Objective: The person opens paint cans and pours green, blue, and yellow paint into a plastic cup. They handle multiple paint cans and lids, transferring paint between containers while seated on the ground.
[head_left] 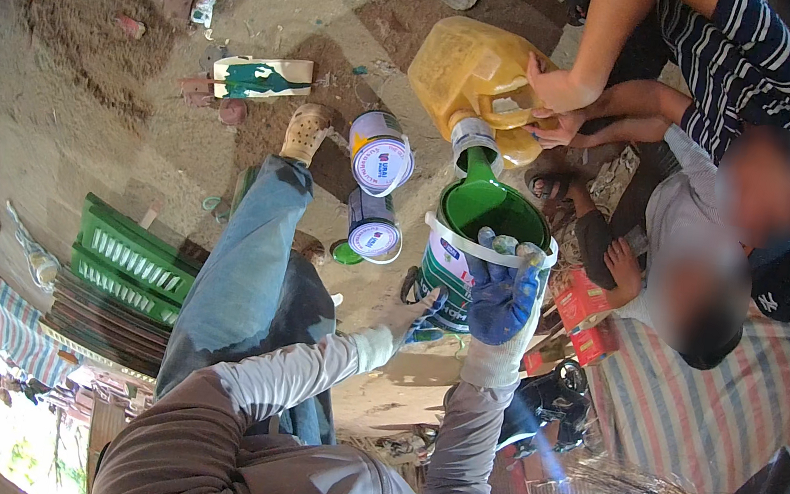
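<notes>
Sandy, littered ground fills the head view, with a striped mat at its right edge and green slatted panels (132, 261) at its left. Near the middle of the ground stands our paint bucket (476, 248), open and part full of green paint. Our right hand (504, 288), in a blue glove, closes over the bucket's near rim; our left hand (418, 316), also gloved, presses against its lower wall, fingers curled narrow. Another person's hands tip a yellow jerrycan (474, 81) so that green paint runs into the bucket. Two closed paint tins (378, 189) stand just beside it on the left. We judge the bucket heavy, stiff-walled, and slippery where paint has smeared, so the rim and the lower wall are the sound places to hold.
</notes>
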The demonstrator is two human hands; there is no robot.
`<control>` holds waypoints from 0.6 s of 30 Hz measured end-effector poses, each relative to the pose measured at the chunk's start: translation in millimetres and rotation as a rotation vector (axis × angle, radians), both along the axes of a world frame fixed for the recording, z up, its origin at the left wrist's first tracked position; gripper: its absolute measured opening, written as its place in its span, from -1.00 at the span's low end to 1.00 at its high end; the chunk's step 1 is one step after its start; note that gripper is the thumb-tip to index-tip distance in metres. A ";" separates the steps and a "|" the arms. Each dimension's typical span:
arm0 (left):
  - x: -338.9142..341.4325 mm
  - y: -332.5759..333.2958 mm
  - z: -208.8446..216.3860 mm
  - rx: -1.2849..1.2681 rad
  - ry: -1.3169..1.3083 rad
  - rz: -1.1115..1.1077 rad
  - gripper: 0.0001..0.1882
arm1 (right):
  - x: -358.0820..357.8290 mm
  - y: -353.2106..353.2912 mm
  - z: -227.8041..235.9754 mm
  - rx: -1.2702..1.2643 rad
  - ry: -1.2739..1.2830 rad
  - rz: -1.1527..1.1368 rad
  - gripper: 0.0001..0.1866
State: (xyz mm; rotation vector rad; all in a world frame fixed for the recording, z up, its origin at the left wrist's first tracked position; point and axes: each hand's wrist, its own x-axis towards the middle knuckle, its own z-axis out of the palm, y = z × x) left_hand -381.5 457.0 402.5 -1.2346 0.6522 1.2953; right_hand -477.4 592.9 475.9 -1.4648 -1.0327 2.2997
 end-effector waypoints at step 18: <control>-19.1 0.6 21.8 0.073 -0.095 0.132 -0.39 | 2.8 9.3 -2.7 0.009 -0.006 0.075 -0.70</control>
